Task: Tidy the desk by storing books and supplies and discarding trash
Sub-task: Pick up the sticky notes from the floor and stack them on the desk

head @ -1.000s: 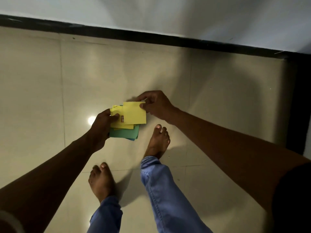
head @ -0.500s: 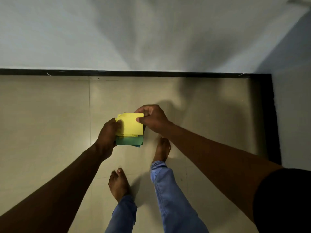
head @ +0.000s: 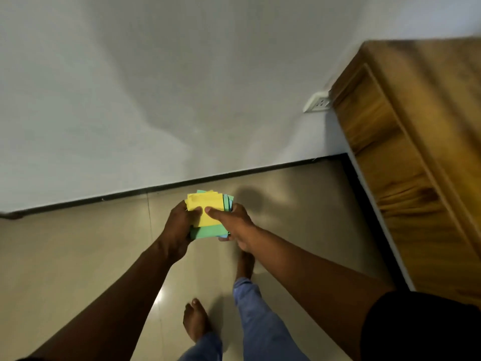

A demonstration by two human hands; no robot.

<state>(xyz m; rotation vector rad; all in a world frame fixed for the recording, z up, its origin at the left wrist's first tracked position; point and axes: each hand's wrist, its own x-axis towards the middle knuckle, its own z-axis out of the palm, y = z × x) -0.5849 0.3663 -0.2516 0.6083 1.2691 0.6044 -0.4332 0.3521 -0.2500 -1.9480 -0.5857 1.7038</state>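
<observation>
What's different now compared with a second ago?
The right hand moved from the top yellow sheet's corner to grip the paper stack at its right side. The view has swung up and right, bringing in a wooden cabinet and wall socket. The left hand still holds the stack.

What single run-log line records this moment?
phase: carrying | held: paper stack | left hand: grips | right hand: grips | nearby: wooden cabinet

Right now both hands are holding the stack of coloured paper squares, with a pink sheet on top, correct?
Not quite. The top sheet is yellow, not pink; green and blue sheets lie beneath it. The head view shows the left hand and right hand both holding the stack of coloured paper squares.
</observation>
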